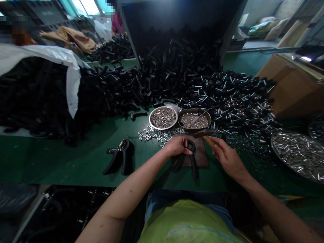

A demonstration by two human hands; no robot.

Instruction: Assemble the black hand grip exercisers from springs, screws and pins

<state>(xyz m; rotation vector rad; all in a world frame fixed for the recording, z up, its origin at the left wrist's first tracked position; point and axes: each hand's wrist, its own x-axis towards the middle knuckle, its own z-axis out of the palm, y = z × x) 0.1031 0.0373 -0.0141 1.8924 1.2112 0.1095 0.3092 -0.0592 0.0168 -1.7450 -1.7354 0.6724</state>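
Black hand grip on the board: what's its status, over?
Left hand on black hand grip, at its rounded end. Right hand holding wooden-handled hammer. Loose metal nuts near brown board.

The tabletop (pixel 83 162) is deep green; the held grip (pixel 194 167), plain black; the square pad (pixel 202 155), dull brown. The tool (pixel 209 141) pairs an orange-tan handle with a dark head. Loose nuts (pixel 145 134) gleam silver (as do the pins (pixel 301 155)). The garment (pixel 187 216) is yellow-green, streaked pale blue; the cardboard box (pixel 298 91), brown.
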